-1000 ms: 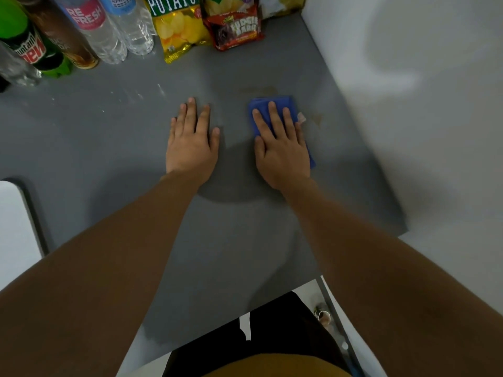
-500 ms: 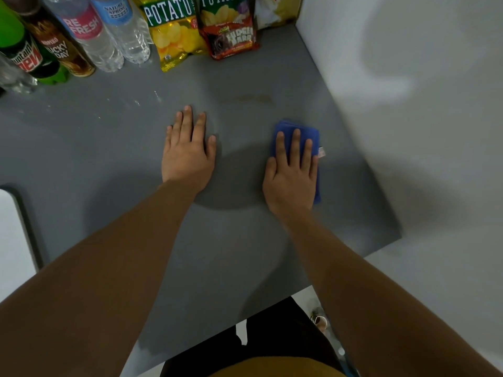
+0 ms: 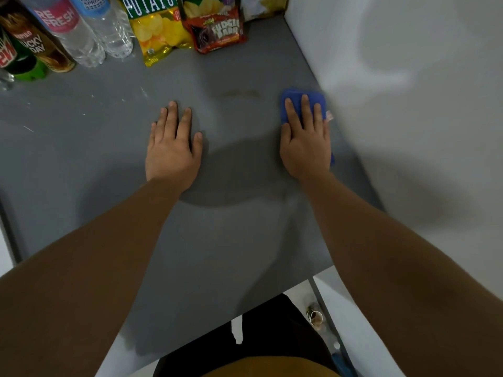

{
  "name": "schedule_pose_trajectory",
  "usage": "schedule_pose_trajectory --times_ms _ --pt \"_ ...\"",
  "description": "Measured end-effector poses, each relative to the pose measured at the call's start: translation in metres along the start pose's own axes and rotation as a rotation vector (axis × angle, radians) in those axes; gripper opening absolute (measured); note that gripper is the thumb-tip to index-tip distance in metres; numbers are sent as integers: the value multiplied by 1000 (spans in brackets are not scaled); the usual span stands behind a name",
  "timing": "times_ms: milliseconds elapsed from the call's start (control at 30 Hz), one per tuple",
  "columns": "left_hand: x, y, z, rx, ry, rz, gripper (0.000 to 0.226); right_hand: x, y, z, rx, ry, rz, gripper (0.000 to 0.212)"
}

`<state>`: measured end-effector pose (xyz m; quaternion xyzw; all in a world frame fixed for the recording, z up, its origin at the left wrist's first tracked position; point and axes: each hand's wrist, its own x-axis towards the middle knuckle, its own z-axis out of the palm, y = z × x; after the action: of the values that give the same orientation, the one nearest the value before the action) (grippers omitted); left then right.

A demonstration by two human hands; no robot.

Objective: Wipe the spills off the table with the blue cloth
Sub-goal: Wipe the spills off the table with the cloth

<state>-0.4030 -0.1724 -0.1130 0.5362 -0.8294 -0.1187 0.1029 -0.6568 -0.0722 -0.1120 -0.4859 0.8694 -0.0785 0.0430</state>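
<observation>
My right hand (image 3: 306, 142) lies flat with straight fingers on the folded blue cloth (image 3: 294, 97), pressing it to the grey table (image 3: 217, 240) near the right edge by the white wall. Most of the cloth is hidden under the palm; its far end and a small white tag show. A faint brownish spill smear (image 3: 241, 93) lies on the table just left of the cloth. My left hand (image 3: 172, 148) rests flat on the bare tabletop, apart from the cloth, fingers straight.
Along the far edge stand drink bottles (image 3: 81, 31), a yellow potato chip bag (image 3: 158, 31) and a red fudge bar pack (image 3: 217, 31). A white wall (image 3: 408, 104) borders the table's right side. Small white specks (image 3: 143, 91) dot the table at left.
My right hand slid the cloth rightward, first toward me, then away again, and now sits close to the wall. The left hand has stayed planted in place.
</observation>
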Motion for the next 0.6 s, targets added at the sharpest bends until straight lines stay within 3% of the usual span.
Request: schedule_pose_trajectory --times_ms 267,467,600 --pt "-1 1 1 14 -1 -12 58 -69 -6 2 1 14 209 59" --pt "-1 0 4 15 28 -4 57 -67 -56 11 48 -23 92 59" --pt "0 -2 5 9 31 4 57 -32 -49 8 28 -44 -37 58"
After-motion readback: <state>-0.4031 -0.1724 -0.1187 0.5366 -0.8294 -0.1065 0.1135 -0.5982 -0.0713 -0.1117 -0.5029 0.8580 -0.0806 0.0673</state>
